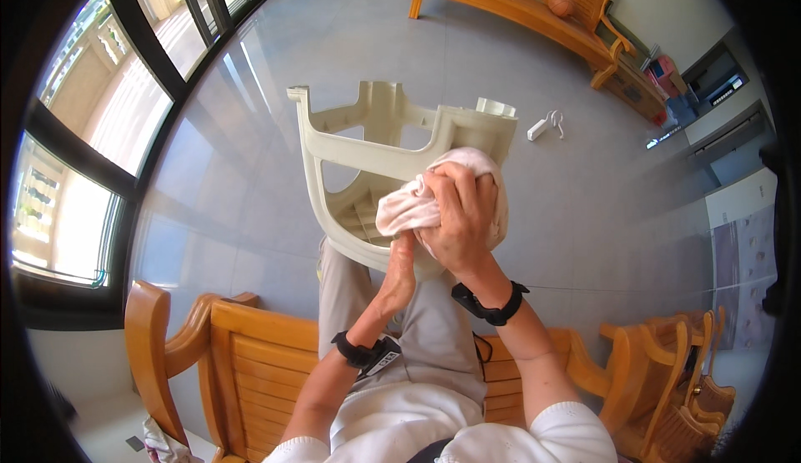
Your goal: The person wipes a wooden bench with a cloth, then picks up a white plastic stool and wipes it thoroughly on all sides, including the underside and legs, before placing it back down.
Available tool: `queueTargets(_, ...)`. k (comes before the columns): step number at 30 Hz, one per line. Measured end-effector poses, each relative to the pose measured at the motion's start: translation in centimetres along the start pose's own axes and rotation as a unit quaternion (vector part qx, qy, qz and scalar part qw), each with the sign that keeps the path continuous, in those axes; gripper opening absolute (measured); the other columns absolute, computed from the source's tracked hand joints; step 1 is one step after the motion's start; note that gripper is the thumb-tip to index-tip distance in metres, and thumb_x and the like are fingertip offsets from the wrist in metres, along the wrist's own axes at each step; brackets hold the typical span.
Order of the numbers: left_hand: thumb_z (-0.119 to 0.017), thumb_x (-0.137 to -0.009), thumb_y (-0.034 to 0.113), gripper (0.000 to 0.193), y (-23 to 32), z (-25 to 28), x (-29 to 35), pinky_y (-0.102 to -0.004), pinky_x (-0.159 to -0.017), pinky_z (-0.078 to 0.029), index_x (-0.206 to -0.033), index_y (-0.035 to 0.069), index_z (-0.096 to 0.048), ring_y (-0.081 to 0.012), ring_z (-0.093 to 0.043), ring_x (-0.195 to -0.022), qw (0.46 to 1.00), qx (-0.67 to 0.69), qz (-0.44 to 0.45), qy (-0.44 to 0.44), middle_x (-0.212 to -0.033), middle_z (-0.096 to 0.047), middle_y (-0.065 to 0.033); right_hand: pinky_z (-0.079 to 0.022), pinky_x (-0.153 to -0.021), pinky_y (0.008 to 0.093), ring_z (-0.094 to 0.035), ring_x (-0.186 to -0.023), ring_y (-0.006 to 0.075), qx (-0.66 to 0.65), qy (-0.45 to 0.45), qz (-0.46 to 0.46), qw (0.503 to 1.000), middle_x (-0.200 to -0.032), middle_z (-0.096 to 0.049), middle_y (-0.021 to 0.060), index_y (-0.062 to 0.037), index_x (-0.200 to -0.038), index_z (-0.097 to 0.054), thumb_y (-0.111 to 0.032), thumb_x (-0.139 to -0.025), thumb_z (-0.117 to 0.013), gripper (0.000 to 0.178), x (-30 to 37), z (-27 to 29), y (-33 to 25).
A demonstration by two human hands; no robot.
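A beige plastic stool point(371, 157) rests tipped over against my knees, its legs pointing away from me and the hollow underside partly in sight. My right hand point(460, 217) is closed on a crumpled pale pink cloth point(406, 208), pressing it against the stool's right side. The cloth covers that part of the stool. My left hand point(401, 269) grips the stool's near rim just below the cloth; its fingertips are partly hidden there.
I sit on a slatted wooden bench point(263, 363). Across the grey tiled floor point(242, 171) stands another wooden bench point(509, 4) with a basketball point(561, 4) on it. A white power strip point(541, 128) with a cord lies right of the stool. Dark-framed glass doors point(125, 88) line the left.
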State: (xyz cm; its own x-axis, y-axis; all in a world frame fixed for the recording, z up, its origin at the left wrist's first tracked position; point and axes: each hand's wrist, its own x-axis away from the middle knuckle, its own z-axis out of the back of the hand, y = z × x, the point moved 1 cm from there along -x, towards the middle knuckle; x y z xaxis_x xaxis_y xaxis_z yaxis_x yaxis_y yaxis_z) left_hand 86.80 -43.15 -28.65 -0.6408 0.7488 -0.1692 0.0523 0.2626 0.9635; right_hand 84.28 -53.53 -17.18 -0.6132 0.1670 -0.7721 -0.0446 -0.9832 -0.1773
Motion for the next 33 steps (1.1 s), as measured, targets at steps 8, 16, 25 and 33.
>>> queueTargets(8, -0.008, -0.096, 0.069, 0.088, 0.1, -0.3, 0.3, -0.0439, -0.102, -0.031, -0.142, -0.002, -0.032, -0.0352, -0.044, -0.115, 0.995, -0.088, 0.034, 0.03, -0.133, -0.045, -0.0232, -0.038, -0.086, 0.041, -0.05, -0.093, 0.0301, 0.043, 0.082, -0.042, 0.995, -0.101, -0.059, 0.0074, -0.0066, -0.098, -0.065, -0.013, -0.067, -0.074, 0.033, -4.6, 0.1, 1.1)
queueTargets(16, -0.014, -0.096, 0.069, 0.09, 0.5, -0.1, -1.4, -0.0414, -0.113, -0.024, -0.147, -0.004, -0.028, -0.0335, -0.032, -0.137, 1.0, -0.021, -0.007, 0.007, -0.148, -0.035, -0.0207, -0.041, -0.07, 0.0398, -0.05, -0.078, 0.0282, 0.072, -0.001, 0.007, 0.997, -0.099, -0.06, 0.0049, -0.005, -0.104, -0.067, -0.015, -0.067, -0.07, 0.039, 0.6, -1.8, -0.1)
queueTargets(25, -0.011, -0.095, 0.071, 0.091, -0.9, -0.2, -0.1, -0.043, -0.117, -0.016, -0.151, 0.0, -0.023, -0.0362, -0.025, -0.143, 0.993, -0.12, -0.007, -0.003, -0.154, -0.029, -0.0204, -0.039, -0.078, 0.0396, -0.049, -0.085, 0.0301, -0.038, 0.055, 0.005, 0.998, -0.097, -0.057, 0.0062, -0.006, -0.1, -0.065, -0.018, -0.061, -0.077, 0.042, -2.5, 0.4, 1.3)
queueTargets(33, -0.017, -0.095, 0.07, 0.087, -0.5, -0.3, 0.0, -0.0434, -0.099, -0.03, -0.139, -0.004, -0.033, -0.0345, -0.042, -0.103, 0.99, -0.127, 0.022, 0.052, -0.124, -0.044, -0.0231, -0.035, -0.081, 0.0402, -0.046, -0.089, 0.03, 0.108, 0.082, 0.008, 0.991, -0.102, -0.056, 0.0052, -0.0079, -0.102, -0.065, -0.017, -0.069, -0.071, 0.034, -6.9, -0.8, 2.2)
